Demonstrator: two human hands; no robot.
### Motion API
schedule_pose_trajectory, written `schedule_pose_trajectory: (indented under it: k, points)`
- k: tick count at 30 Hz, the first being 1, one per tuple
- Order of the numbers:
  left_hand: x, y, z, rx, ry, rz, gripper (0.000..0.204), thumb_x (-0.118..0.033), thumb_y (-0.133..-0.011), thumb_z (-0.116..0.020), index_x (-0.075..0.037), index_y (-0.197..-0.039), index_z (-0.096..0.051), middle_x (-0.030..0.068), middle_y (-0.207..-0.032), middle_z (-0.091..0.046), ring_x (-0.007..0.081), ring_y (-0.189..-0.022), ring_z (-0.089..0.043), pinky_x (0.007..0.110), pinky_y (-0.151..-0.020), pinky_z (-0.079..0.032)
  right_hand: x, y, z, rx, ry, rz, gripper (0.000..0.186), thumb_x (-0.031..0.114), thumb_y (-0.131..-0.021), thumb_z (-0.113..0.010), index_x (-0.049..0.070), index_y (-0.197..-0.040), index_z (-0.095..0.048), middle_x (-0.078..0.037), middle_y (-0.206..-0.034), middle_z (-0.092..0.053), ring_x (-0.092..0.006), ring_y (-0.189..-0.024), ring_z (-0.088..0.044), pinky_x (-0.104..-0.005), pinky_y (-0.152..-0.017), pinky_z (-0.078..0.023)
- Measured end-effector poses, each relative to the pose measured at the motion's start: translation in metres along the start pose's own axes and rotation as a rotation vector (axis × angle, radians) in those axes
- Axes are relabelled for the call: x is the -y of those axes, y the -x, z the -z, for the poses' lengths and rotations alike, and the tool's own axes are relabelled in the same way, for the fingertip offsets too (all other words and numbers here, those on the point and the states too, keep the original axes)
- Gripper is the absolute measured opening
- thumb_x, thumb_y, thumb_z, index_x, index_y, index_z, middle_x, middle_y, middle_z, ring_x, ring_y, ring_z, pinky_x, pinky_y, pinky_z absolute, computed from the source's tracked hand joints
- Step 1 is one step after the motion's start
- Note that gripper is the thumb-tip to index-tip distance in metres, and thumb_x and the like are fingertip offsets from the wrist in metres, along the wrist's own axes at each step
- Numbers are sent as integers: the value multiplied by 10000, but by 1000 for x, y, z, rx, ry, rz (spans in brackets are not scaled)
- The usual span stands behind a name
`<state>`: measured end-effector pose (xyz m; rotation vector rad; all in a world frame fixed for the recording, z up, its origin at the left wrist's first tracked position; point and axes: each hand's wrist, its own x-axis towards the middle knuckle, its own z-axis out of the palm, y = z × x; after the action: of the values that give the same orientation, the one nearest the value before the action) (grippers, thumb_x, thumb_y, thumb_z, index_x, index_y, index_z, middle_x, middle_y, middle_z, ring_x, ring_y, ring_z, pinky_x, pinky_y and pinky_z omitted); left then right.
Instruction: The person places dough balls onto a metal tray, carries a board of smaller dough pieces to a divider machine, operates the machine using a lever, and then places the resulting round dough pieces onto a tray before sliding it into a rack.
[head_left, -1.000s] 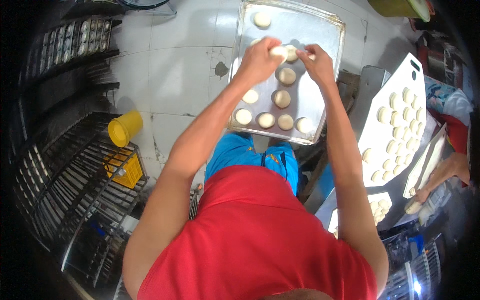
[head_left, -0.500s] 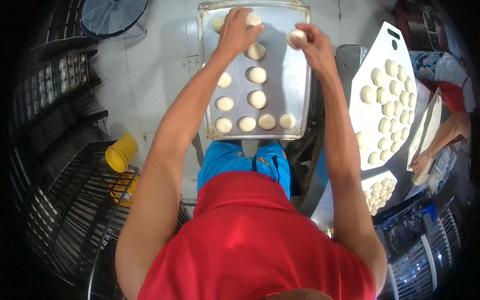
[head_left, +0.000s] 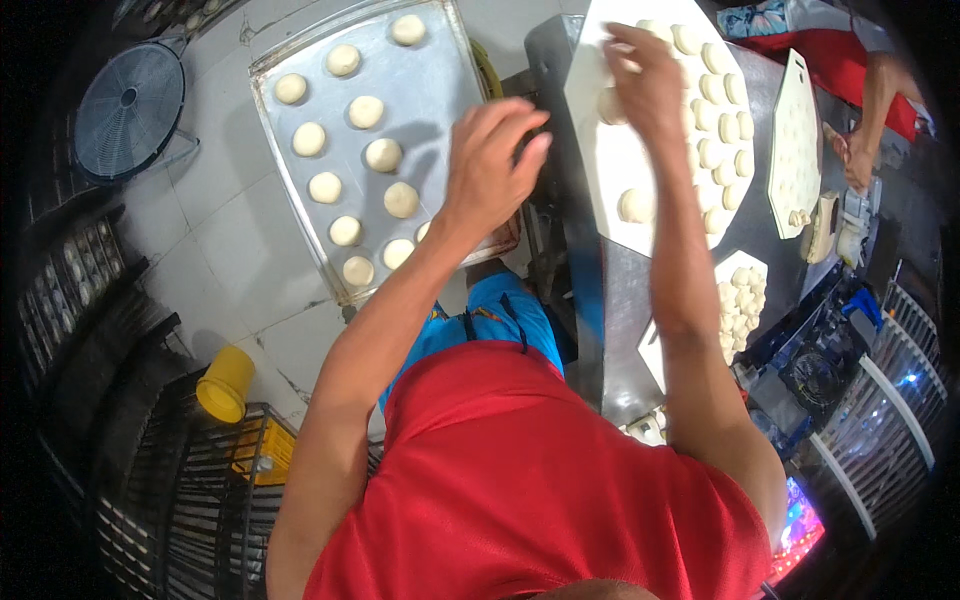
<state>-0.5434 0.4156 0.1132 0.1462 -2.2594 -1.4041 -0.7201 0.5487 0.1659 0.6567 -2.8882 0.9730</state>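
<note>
A metal baking tray (head_left: 440, 85) holds several pale round dough pieces (head_left: 366, 112) in rough rows. Over its right side hovers my left hand (head_left: 495, 160), fingers apart and nothing in them; its wrist partly covers a dough piece near the front edge. My right hand (head_left: 648, 90) is above a white board (head_left: 615, 170) to the right, fingers spread and holding nothing I can see. One dough piece (head_left: 612, 106) lies just by its fingers, and another (head_left: 636, 205) sits nearer to me. More dough pieces (head_left: 705, 116) crowd the board's right side, some hidden by my hand and forearm.
A dark metal table (head_left: 625, 330) carries the board, a smaller board of little dough pieces (head_left: 740, 305) and another white board (head_left: 790, 150). Another person's hand (head_left: 855, 160) is at the far right. A fan (head_left: 130, 105), yellow bucket (head_left: 225, 385) and racks (head_left: 190, 500) stand left.
My right hand has gone from the tray, where it held a dough piece, to the white board. My left hand has left the dough at the tray's far end. The view has turned right.
</note>
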Motion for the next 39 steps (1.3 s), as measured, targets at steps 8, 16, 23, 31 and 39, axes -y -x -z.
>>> schedule_pose_trajectory:
  k: [8,16,23,31,39]
  points:
    - [-42,-71,-87,351,-329,-3,386,-284,-852,-740,-43,-1140,-653,121,-1147,-612,311,-1065,-562,457,-922,-430,-85,27,69,225,203,-107,414,254,-838,-723,-20,-1138,-640,-207,-990,-676,-308,-868,-681,-382,-768,-534]
    - [-46,3,-34,108,140,294,438,-243,-817,-806,-52,-1178,-646,124,-1082,-707,226,-1015,-665,357,-870,-524,-79,-10,55,268,-306,-181,584,426,-906,-648,-4,-1297,-590,-194,-1040,-682,-254,-918,-687,-357,-839,-542]
    - [39,69,27,99,-40,744,402,-228,-786,-815,-2,-1092,-687,176,-988,-733,251,-831,-708,352,-764,-557,-67,-6,45,358,-60,-270,597,459,-771,-790,-3,-1124,-653,-99,-783,-670,-188,-720,-649,-308,-639,-506]
    - [74,78,12,279,-366,551,341,-201,-782,-774,6,-1048,-722,242,-1031,-656,403,-968,-652,452,-893,-522,11,30,25,459,-311,87,328,327,-781,-796,94,-968,-660,5,-743,-630,-59,-624,-504,-226,-540,-374]
    - [41,118,59,50,-275,430,408,-206,-816,-756,-18,-1162,-649,183,-1210,-603,376,-1094,-595,458,-924,-498,48,55,-155,787,189,75,422,343,-801,-748,68,-1118,-697,-232,-1048,-693,-366,-979,-680,-439,-894,-517]
